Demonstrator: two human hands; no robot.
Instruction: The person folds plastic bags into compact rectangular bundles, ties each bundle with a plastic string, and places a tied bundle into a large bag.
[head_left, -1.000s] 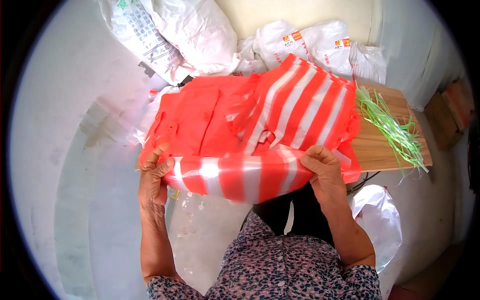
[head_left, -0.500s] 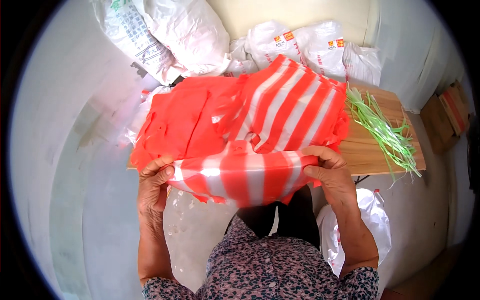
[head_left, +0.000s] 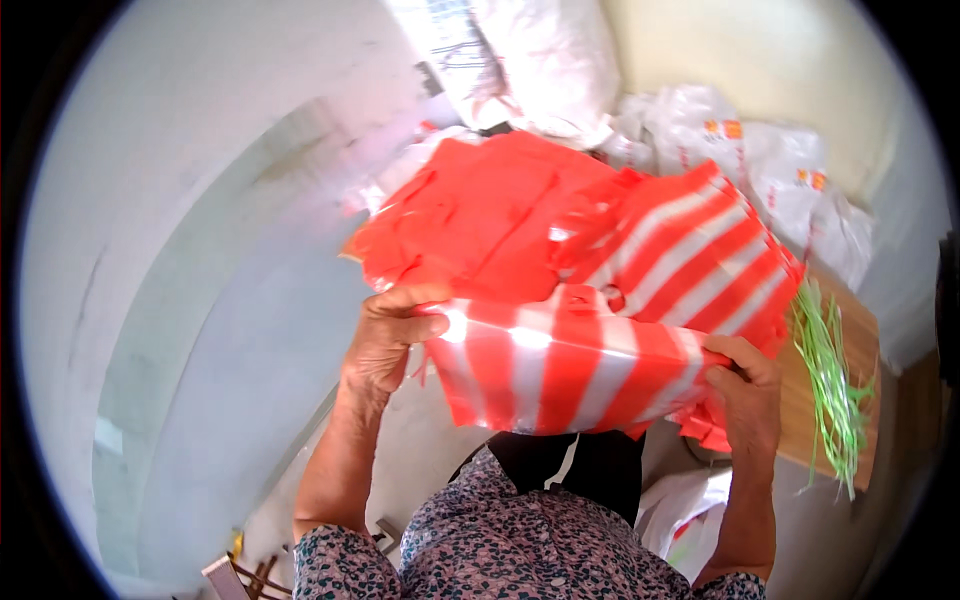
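A stack of red-and-white striped plastic bags (head_left: 545, 365) stretches between my two hands in front of my body. My left hand (head_left: 390, 335) pinches its left end, thumb on the near side. My right hand (head_left: 745, 380) grips the other end the same way. Behind it, on the table, lies a pile of plain red plastic bags (head_left: 480, 215), and beside that a pile of striped red-and-white bags (head_left: 700, 250). A small red tab sticks up from the top edge of the held stack.
A bundle of green plastic strips (head_left: 830, 380) lies on the wooden table (head_left: 800, 432) at the right. Large white sacks (head_left: 555, 65) and smaller white bags (head_left: 690, 130) line the wall behind. Below the table at right is a white plastic bag (head_left: 685, 505).
The view has turned, so the table and piles now sit tilted and further right. The held striped stack hangs lower at its right end; both hands still grip it.
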